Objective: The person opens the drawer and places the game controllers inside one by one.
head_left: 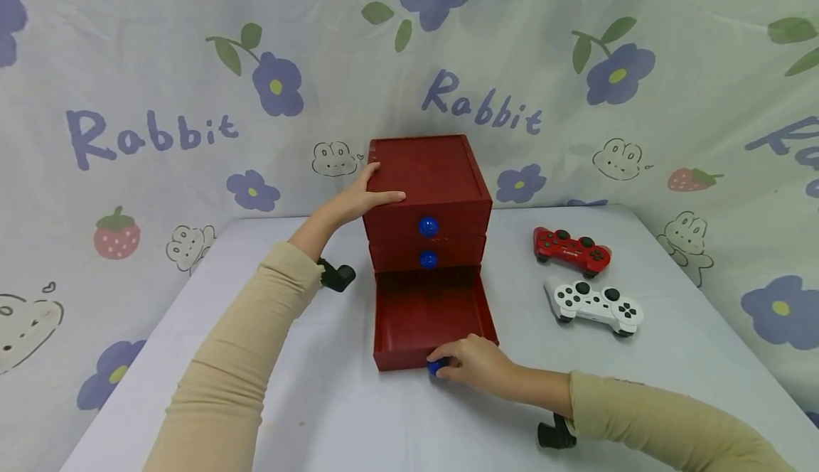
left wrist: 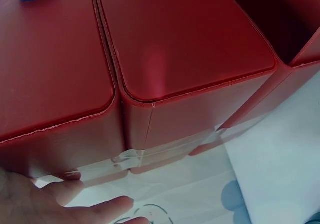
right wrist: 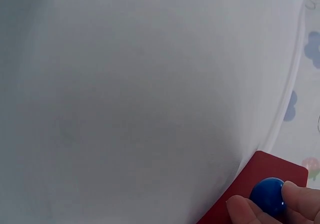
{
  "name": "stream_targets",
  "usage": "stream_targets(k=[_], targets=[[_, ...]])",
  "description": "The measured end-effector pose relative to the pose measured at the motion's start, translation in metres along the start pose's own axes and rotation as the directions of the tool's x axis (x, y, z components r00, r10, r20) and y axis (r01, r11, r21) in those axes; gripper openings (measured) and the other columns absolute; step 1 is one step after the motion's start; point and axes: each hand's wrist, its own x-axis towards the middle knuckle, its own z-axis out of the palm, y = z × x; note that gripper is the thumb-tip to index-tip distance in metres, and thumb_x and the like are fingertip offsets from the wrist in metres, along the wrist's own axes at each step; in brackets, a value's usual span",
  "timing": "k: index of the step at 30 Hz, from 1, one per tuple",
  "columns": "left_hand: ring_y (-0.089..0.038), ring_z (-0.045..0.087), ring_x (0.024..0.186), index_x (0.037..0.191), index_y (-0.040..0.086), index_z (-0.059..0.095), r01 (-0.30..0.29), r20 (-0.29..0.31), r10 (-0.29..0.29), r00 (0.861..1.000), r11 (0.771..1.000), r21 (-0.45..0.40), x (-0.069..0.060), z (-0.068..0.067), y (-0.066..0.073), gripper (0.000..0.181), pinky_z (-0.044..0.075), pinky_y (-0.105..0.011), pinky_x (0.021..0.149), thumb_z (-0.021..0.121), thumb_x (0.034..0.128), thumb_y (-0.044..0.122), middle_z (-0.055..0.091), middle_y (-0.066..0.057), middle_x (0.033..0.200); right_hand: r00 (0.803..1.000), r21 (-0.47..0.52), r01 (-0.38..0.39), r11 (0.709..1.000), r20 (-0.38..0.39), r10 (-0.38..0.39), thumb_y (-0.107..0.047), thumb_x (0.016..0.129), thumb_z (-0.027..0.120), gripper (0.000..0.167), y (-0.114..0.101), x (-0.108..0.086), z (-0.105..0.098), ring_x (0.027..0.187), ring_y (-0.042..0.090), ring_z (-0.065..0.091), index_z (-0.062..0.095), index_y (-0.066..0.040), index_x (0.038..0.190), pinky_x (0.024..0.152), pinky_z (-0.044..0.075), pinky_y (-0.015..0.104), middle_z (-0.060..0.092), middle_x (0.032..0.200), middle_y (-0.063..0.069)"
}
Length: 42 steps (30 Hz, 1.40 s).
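Observation:
A red chest of drawers [head_left: 422, 170] with blue round knobs stands at the back middle of the table. Its bottom drawer [head_left: 427, 315] is pulled far out and nothing shows inside. At that drawer's front, my right hand [head_left: 476, 364] pinches the blue knob [right wrist: 268, 196] between thumb and fingers. My left hand [head_left: 358, 198] rests on the chest's top left edge, thumb on top; the left wrist view shows its spread fingers [left wrist: 107, 210] beside the chest's side. Above, the other two drawers are closed, each with a blue knob [head_left: 429, 227].
To the right lie a red game controller [head_left: 571, 250] and, nearer, a white one [head_left: 596, 306]. A patterned cloth [head_left: 281, 152] hangs behind the white table [head_left: 345, 415]. Black wrist-worn devices [head_left: 337, 275] show beside both sleeves.

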Motion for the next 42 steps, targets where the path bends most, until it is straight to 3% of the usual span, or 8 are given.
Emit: stream_targets(k=[15,19,22,25,29,35,42], targets=[[-0.03,0.016,0.135,0.147,0.022,-0.002,0.001,-0.009,-0.001,1.0,1.0,-0.002,-0.001,0.001,0.002,0.089,0.018,-0.053,0.108,0.057,0.0844,0.045,0.01,-0.012,0.151,0.999,-0.008,-0.012,1.0,0.033,0.013,-0.015,0.08,0.07,0.024,-0.006,-0.007,0.001,0.061,-0.003,0.051,0.07,-0.01,0.104,0.056,0.044,0.011,0.071,0.086,-0.001],[-0.031,0.015,0.136,0.147,0.023,-0.002,-0.001,-0.008,0.001,1.0,1.0,0.002,0.0,0.0,0.0,0.089,0.017,-0.053,0.108,0.056,0.0847,0.045,0.008,-0.012,0.151,0.993,0.022,-0.032,0.999,0.114,0.03,-0.016,0.081,0.069,0.029,-0.009,-0.007,-0.006,0.068,-0.002,0.054,0.068,-0.011,0.109,0.059,0.045,0.012,0.07,0.093,-0.001],[-0.031,0.015,0.136,0.147,0.024,-0.003,0.002,-0.006,-0.002,1.0,1.0,0.007,0.002,0.0,-0.001,0.089,0.018,-0.053,0.107,0.057,0.0844,0.046,0.008,-0.012,0.151,0.978,0.055,-0.059,0.997,0.203,0.046,-0.019,0.082,0.069,0.033,-0.014,-0.006,-0.016,0.072,-0.002,0.055,0.065,-0.011,0.114,0.061,0.046,0.013,0.068,0.092,-0.003],[-0.031,0.014,0.136,0.147,0.024,-0.003,0.004,-0.003,-0.004,1.0,1.0,0.013,0.003,-0.001,-0.002,0.09,0.017,-0.054,0.107,0.057,0.0841,0.047,0.008,-0.012,0.151,0.97,0.096,-0.064,0.993,0.24,0.039,-0.02,0.083,0.067,0.034,-0.02,-0.008,-0.032,0.073,-0.001,0.056,0.064,-0.01,0.116,0.064,0.047,0.014,0.068,0.087,-0.005],[-0.031,0.012,0.137,0.147,0.024,-0.004,0.001,0.005,-0.001,1.0,1.0,0.015,0.003,-0.001,-0.003,0.09,0.016,-0.054,0.108,0.056,0.0843,0.047,0.004,-0.012,0.152,0.98,0.116,-0.041,0.992,0.198,0.017,-0.017,0.085,0.065,0.032,-0.024,-0.012,-0.06,0.076,0.003,0.06,0.063,-0.007,0.115,0.068,0.049,0.015,0.069,0.088,-0.003],[-0.031,0.012,0.137,0.147,0.024,-0.004,0.001,0.006,-0.001,1.0,1.0,0.02,0.002,-0.002,-0.002,0.09,0.016,-0.054,0.108,0.056,0.0847,0.047,0.004,-0.012,0.152,0.995,0.06,-0.029,0.998,0.094,0.023,-0.016,0.085,0.064,0.034,-0.015,-0.022,-0.096,0.077,0.008,0.062,0.061,-0.003,0.117,0.065,0.049,0.017,0.069,0.09,0.001],[-0.031,0.011,0.137,0.147,0.023,-0.005,0.002,0.002,-0.002,1.0,1.0,0.029,0.001,-0.002,-0.001,0.09,0.016,-0.054,0.108,0.056,0.0849,0.047,0.004,-0.012,0.152,0.996,-0.03,-0.084,0.996,0.001,0.084,-0.017,0.084,0.065,0.036,-0.001,-0.039,-0.128,0.088,0.018,0.062,0.06,-0.006,0.118,0.073,0.052,0.029,0.068,0.096,0.004]])
